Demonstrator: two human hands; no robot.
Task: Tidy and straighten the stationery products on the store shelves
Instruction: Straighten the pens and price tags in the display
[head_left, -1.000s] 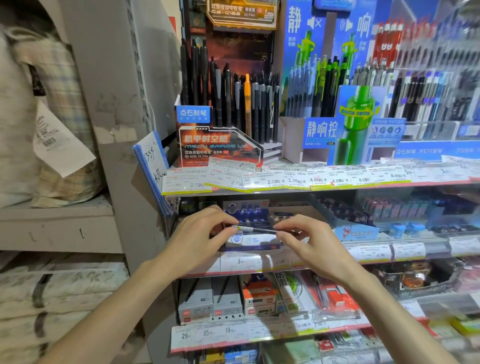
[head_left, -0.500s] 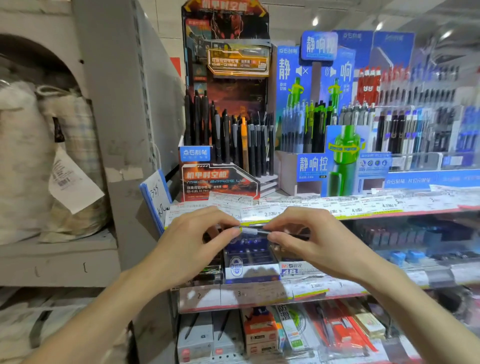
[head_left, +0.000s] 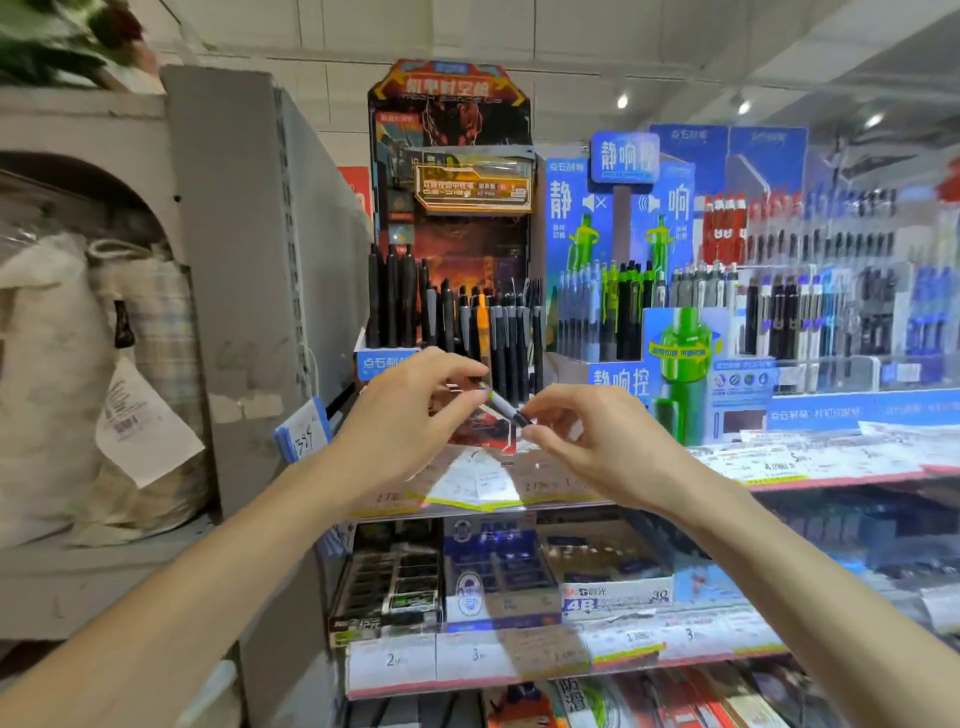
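we hold a pen (head_left: 503, 404) between both hands, in the air in front of the red and black display stand (head_left: 451, 208) on the upper shelf. the pen lies tilted, its upper end toward the left and its dark lower end toward the right, with a grey barrel and a thin yellow-green band near the top. our left hand (head_left: 410, 415) pinches the upper end between thumb and forefinger, the other fingers curled loosely above it. our right hand (head_left: 587, 436) pinches the dark lower end with thumb and fingertips.

just behind the pen, the stand carries rows of upright black and grey pens (head_left: 467, 322), one orange pen (head_left: 482, 317) among them. its header is too blurred for us to read, and a small blue tag (head_left: 382, 362) at its left front shows "点石制笔". beside it to the right stands a blue display (head_left: 623, 218) with "静响控" on a top sign and again on its front, and big characters "静" and "响" on the back panel, with green and blue pens standing in it.

price labels (head_left: 493, 483) line the edge of the upper shelf below our hands; their print is mostly smeared. on the shelf below sits a white box (head_left: 613, 597) marked "4b" with "m&g" and "晨光" beside it, next to a blue box (head_left: 493, 571) and a black box (head_left: 395, 582). lower labels read "2" and "3". at the bottom, a package (head_left: 576, 696) shows "防滑". a handwritten tag (head_left: 306, 436) hangs on the left.
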